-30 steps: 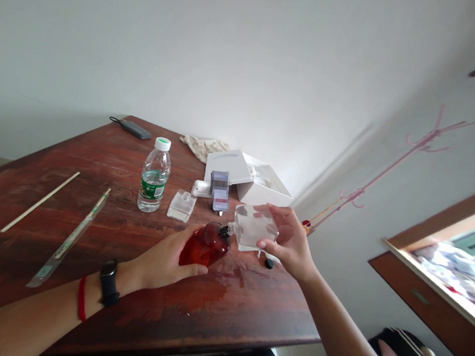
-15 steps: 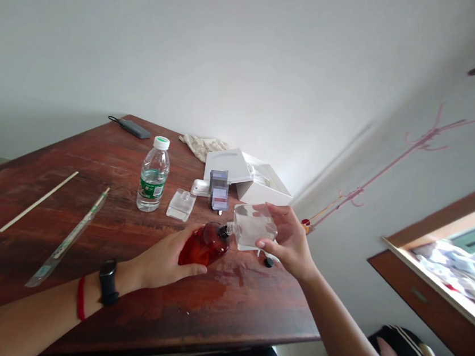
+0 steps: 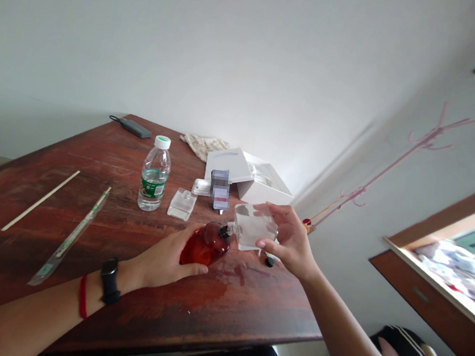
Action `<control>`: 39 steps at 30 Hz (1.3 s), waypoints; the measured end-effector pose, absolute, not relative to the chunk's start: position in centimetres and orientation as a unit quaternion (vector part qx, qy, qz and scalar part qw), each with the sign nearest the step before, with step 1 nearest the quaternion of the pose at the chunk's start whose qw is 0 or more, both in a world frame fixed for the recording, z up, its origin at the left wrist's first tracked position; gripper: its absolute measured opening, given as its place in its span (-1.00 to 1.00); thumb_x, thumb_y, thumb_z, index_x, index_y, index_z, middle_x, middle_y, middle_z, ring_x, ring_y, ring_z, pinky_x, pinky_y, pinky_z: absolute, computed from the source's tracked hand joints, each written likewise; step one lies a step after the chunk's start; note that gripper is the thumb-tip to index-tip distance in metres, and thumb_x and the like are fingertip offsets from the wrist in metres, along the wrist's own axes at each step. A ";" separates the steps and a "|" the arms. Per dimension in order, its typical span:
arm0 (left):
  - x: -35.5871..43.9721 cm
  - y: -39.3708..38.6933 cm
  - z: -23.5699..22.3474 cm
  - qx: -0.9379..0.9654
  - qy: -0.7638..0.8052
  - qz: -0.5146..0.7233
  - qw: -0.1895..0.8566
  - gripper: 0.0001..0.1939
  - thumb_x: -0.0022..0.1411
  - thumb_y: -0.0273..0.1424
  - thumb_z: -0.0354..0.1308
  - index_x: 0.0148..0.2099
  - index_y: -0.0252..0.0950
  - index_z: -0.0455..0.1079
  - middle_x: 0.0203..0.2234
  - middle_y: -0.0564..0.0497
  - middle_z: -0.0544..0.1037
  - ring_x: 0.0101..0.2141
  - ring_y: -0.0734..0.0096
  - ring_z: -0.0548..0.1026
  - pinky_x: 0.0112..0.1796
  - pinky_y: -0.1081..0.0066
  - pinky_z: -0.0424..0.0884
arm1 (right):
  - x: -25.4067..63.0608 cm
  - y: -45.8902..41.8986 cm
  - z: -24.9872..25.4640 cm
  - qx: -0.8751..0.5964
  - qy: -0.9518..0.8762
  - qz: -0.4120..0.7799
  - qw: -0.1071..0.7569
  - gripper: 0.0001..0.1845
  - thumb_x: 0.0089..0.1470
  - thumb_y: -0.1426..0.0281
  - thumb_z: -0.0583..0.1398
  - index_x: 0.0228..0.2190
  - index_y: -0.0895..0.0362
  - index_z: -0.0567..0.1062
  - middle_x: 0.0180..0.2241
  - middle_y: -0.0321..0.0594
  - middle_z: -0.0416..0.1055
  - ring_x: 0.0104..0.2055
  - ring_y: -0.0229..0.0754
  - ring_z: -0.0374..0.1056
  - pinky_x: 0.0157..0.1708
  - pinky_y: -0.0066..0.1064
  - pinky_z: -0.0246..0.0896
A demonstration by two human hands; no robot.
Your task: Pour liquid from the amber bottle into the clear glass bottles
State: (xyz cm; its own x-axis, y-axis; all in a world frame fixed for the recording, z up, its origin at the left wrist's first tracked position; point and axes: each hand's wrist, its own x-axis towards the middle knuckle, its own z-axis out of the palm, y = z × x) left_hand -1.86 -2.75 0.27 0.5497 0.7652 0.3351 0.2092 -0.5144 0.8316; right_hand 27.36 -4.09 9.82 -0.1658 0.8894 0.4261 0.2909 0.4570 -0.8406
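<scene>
My left hand (image 3: pixel 166 255) grips a red glass bottle (image 3: pixel 206 244) lying tilted, low over the wooden table (image 3: pixel 19 244). My right hand (image 3: pixel 292 242) holds a clear square glass bottle (image 3: pixel 253 227) tilted toward it. The red bottle's black neck meets the clear bottle's neck, and the exact join is too small to make out. A small black cap (image 3: pixel 269 261) lies on the table just below my right hand. Reddish liquid stains the wood under the bottles.
A water bottle (image 3: pixel 154 174), a small clear glass bottle (image 3: pixel 182 203), a white box (image 3: pixel 258 180), a pixelated packet (image 3: pixel 219 190), a cloth (image 3: pixel 204 147), a black charger (image 3: pixel 135 128), a wooden stick (image 3: pixel 40 201) and a plastic-sleeved stick (image 3: pixel 69 242) lie on the table.
Both hands and bottles keep the same pose. Only the view has shifted very slightly.
</scene>
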 end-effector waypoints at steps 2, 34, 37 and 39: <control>-1.8 -2.8 0.3 0.791 0.304 0.363 0.387 -0.20 0.26 -0.19 0.46 0.43 -0.12 0.22 0.32 -0.19 0.49 0.27 -0.10 0.48 0.32 -0.04 0.32 | 27.3 -4.2 10.0 -0.421 -0.700 0.310 0.486 -0.29 -0.13 0.15 0.61 -0.01 -0.04 0.47 0.06 -0.04 0.55 0.05 0.16 0.56 -0.13 -0.01 0.66; -1.9 -2.7 -0.1 0.793 0.304 0.361 0.385 -0.18 0.27 -0.11 0.45 0.45 -0.14 0.22 0.29 -0.21 0.51 0.24 -0.11 0.50 0.30 -0.06 0.34 | 27.1 -3.8 9.9 -0.392 -0.729 0.269 0.493 -0.32 -0.12 0.09 0.60 -0.02 -0.04 0.52 0.05 -0.06 0.56 0.08 0.09 0.54 -0.04 -0.11 0.57; -1.9 -2.7 0.0 0.792 0.305 0.359 0.389 -0.17 0.27 -0.11 0.45 0.46 -0.13 0.22 0.29 -0.21 0.51 0.25 -0.12 0.50 0.31 -0.07 0.33 | 27.0 -3.8 10.0 -0.392 -0.732 0.268 0.488 -0.34 -0.11 0.09 0.59 -0.03 -0.04 0.52 0.06 -0.06 0.56 0.08 0.09 0.54 -0.04 -0.11 0.57; -1.9 -2.7 0.1 0.791 0.303 0.355 0.394 -0.16 0.28 -0.12 0.45 0.46 -0.13 0.20 0.30 -0.21 0.50 0.26 -0.11 0.49 0.31 -0.07 0.33 | 27.1 -3.8 10.1 -0.391 -0.734 0.268 0.486 -0.34 -0.11 0.08 0.59 -0.03 -0.04 0.52 0.05 -0.06 0.56 0.08 0.09 0.54 -0.05 -0.11 0.58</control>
